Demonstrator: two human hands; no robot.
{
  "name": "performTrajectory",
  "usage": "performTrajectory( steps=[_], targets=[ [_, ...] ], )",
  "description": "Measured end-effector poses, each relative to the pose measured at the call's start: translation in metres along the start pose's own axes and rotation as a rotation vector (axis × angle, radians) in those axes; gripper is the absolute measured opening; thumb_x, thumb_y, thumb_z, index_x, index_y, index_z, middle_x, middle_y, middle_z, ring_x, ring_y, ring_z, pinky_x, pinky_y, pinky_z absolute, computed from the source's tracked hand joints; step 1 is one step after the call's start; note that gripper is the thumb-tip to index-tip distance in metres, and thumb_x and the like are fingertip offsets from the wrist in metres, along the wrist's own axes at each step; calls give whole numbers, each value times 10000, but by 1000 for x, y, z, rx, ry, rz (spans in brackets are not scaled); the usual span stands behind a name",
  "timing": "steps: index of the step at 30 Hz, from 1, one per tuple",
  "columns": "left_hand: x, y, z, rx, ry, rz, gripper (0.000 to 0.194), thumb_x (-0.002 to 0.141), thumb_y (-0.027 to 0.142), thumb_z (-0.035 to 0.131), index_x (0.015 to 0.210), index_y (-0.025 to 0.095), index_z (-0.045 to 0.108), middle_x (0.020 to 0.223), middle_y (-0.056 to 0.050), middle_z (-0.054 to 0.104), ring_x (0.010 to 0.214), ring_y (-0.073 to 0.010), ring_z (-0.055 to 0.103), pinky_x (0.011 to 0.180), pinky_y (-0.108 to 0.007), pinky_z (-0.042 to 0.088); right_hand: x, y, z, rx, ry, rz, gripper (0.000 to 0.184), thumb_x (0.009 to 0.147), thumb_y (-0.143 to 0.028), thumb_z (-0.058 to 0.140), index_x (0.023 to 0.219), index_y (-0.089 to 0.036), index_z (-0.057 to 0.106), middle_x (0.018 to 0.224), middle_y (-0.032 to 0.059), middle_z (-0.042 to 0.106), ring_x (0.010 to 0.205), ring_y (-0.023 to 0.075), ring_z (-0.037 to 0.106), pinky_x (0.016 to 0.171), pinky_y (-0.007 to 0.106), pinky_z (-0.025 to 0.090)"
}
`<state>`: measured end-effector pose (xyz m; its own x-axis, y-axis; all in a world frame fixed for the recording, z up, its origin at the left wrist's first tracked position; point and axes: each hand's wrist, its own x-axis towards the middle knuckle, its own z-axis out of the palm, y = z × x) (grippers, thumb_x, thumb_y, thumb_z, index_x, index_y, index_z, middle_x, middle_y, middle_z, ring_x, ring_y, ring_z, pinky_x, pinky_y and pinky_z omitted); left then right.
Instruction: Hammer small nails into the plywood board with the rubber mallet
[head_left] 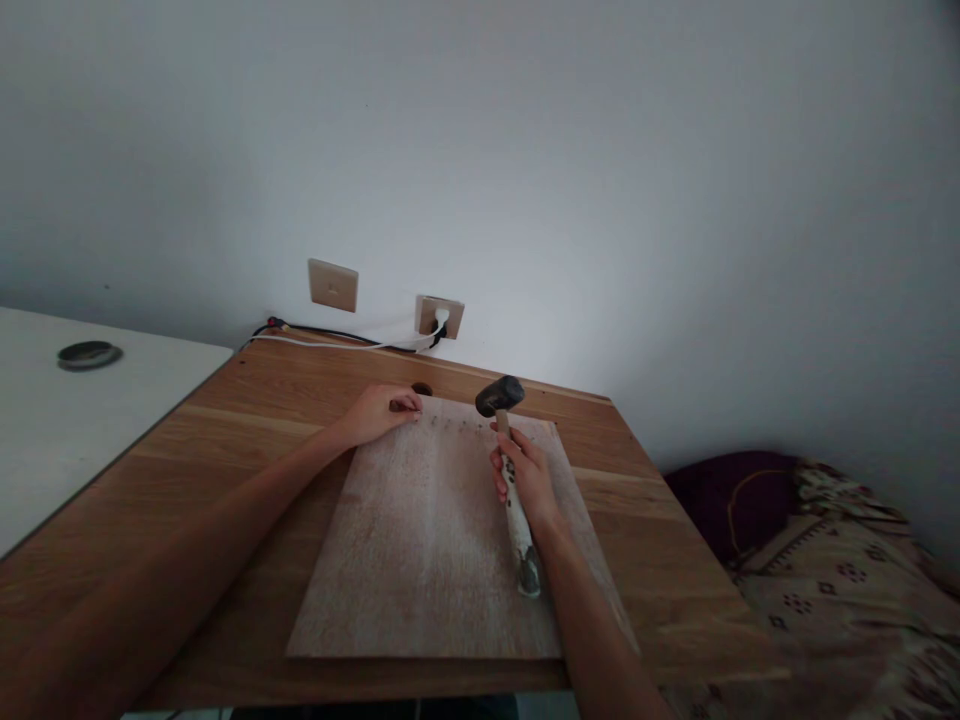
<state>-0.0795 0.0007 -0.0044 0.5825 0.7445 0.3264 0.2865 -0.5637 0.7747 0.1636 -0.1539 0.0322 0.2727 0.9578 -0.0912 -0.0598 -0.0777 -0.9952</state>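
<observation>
A pale wooden board (442,540) lies flat on a brown wooden table. At its far left corner my left hand (384,412) is closed in a pinch. What its fingers hold, if anything, is too small to make out. My right hand (527,472) grips a hammer (516,520) by its worn, pale handle. The dark hammer head (499,396) is raised near the board's far edge, to the right of my left hand. A row of small dark specks (457,424), possibly nails, runs along that far edge between my hands.
Beyond the table (247,400) is a wall with a blank plate (333,285) and a socket (440,315). A white cable (337,345) runs along the back. A dark round piece (90,355) is on the white surface (67,430) at left. Patterned fabric (840,590) lies at right.
</observation>
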Motion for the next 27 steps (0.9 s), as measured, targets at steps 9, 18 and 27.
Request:
performTrajectory(
  steps=[9, 18, 27],
  targets=[
    [0, 2, 3, 51, -2, -4, 107, 826, 280, 730, 892, 196, 735, 851, -19, 778, 793, -184, 723, 782, -281, 540, -8, -1, 27, -33, -121, 36, 483, 741, -613, 767, 998, -225, 639, 583, -93, 552, 309, 86, 436, 269, 222, 343],
    [0, -5, 5, -17, 8, -45, 442, 798, 287, 704, 1227, 180, 697, 1004, -59, 823, 922, -238, 776, 875, -337, 582, -8, 1, 64, -183, -285, -41, 407, 858, -635, 682, 853, -252, 543, 579, -85, 549, 321, 96, 454, 277, 236, 360],
    [2, -8, 6, -43, -1, -51, 500, 762, 311, 680, 1247, 191, 692, 1044, -69, 817, 964, -266, 776, 898, -372, 593, -12, 5, 63, -111, -272, 12, 438, 801, -649, 737, 886, -241, 605, 537, -93, 549, 294, 100, 426, 264, 237, 336]
  ],
)
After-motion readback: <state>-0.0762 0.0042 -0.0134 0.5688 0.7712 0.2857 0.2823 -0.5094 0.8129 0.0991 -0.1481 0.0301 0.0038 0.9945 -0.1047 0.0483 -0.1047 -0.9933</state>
